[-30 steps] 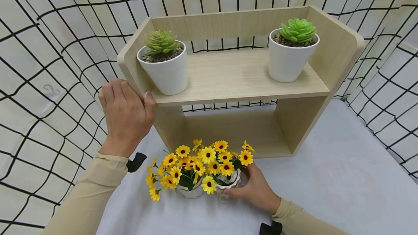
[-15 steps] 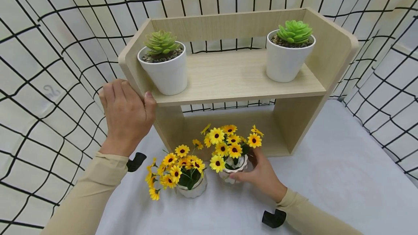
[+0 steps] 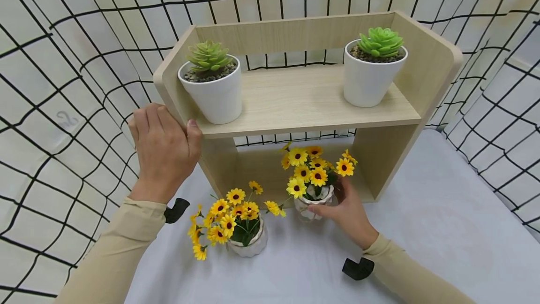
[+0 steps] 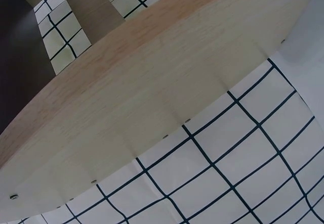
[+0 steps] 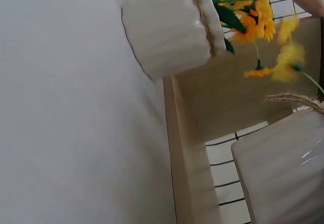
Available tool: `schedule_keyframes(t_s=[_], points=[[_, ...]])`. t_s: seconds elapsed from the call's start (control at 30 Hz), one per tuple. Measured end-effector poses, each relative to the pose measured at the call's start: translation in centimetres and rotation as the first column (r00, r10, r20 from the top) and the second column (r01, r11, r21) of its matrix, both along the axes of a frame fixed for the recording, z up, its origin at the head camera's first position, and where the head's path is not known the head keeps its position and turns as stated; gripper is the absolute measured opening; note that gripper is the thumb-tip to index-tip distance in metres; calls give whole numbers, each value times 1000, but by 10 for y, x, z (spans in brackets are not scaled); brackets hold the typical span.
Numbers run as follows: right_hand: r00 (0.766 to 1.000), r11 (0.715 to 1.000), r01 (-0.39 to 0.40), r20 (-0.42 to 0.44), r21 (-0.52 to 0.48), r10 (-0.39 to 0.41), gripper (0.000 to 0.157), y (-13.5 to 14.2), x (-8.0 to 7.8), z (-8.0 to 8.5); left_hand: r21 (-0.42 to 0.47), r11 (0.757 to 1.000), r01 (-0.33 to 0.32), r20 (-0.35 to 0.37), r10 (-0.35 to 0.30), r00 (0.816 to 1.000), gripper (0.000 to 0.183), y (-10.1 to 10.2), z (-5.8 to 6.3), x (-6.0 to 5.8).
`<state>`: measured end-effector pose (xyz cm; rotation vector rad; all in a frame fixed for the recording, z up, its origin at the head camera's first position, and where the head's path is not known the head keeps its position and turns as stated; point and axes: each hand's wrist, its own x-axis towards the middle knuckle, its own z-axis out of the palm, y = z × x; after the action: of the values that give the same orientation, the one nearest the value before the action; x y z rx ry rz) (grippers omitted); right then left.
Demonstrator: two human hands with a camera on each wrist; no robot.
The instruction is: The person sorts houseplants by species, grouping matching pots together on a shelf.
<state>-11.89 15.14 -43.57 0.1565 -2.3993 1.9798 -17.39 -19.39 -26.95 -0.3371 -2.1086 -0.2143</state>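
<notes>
My left hand (image 3: 164,151) grips the left side panel of a pale wooden two-tier shelf (image 3: 303,93), its thumb at the front edge. That panel (image 4: 147,97) fills much of the left wrist view, where the hand is hidden. In my right hand (image 3: 348,215) is a white flowerpot (image 3: 314,205) of yellow daisy-like flowers (image 3: 316,172), thumb on its near side, fingers behind. It is close in front of the lower tier, and its glossy side (image 5: 283,168) shows in the right wrist view. A similar flowerpot (image 3: 251,245) with twine round it stands on the cloth to its left.
Two white pots with green succulents, one left (image 3: 213,93) and one right (image 3: 371,79), stand on the upper tier. Black wire grid (image 3: 84,121) encloses the back and sides. White cloth (image 3: 443,238) covers the surface below.
My right hand has carried its flowerpot right and away from me, apart from the other pot and toward the lower tier. My left hand stays on the shelf.
</notes>
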Motion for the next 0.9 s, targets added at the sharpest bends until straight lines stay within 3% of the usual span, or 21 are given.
schedule_keyframes(t_s=[0.4,0.9], points=[[994,993,112,8,-24,-112,100,16,-15,-10,10,1000,8,-7,-8,1000,46,2,0,-1],[966,966,257,-28,-1,-257,89,37,-31,-32,17,1000,-3,4,3,1000,47,1,-1,-1]])
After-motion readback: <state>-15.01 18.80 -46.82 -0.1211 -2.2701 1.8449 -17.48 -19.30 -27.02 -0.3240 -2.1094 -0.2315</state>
